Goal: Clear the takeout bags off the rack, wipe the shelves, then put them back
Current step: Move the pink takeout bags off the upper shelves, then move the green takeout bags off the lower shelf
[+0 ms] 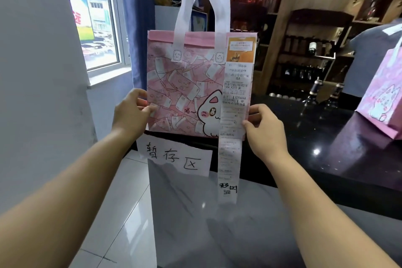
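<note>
One pink bag [185, 85] stands on a black counter [304, 137].

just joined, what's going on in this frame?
A person holds a pink takeout bag upright with both hands: the left hand pinches its lower left edge and the right hand its lower right edge. The bag appears to sit at the end of a dark counter, above a handwritten paper sign. A long receipt hangs down its front. A second pink bag stands on the counter at right.
</note>
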The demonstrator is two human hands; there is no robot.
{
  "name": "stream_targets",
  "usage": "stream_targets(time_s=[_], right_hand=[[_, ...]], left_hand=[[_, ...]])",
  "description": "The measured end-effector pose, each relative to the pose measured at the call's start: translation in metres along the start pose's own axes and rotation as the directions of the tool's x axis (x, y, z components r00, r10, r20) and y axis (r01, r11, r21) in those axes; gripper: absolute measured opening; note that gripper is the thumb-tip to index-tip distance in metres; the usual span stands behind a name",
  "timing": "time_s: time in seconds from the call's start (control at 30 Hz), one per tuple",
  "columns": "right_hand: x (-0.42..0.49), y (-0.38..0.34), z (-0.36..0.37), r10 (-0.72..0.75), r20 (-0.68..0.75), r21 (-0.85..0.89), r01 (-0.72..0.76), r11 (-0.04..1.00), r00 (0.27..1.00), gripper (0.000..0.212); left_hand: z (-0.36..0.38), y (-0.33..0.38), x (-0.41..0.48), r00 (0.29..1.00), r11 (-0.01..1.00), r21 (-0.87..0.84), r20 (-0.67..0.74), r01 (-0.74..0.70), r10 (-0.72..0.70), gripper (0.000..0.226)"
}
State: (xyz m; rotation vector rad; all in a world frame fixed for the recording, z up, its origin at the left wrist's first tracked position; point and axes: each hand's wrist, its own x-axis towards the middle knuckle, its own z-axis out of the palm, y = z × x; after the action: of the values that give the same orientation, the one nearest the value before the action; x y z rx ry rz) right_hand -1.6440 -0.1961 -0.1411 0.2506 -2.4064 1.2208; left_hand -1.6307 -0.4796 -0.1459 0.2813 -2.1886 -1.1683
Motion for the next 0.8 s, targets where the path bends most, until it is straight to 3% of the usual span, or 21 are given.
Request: stream_targets(time_s=[0.53, 0.8], right_hand=[[0.004, 0.001, -0.008, -0.030, -0.040, -0.011, 0.030, 1.000, 0.999, 0.015], [-0.048, -0.020, -0.029, -0.168, -0.036, -0.128, 0.162, 0.978, 0.985, 0.006]], left_hand=[[-0.001, -0.011, 0.004, 0.999, 0.996, 0.074, 0.006, -0.045, 0.045, 0.039], [-0.048, -0.005, -0.058, 0.990, 0.974, 0.201, 0.114, -0.110, 0.088, 0.020]])
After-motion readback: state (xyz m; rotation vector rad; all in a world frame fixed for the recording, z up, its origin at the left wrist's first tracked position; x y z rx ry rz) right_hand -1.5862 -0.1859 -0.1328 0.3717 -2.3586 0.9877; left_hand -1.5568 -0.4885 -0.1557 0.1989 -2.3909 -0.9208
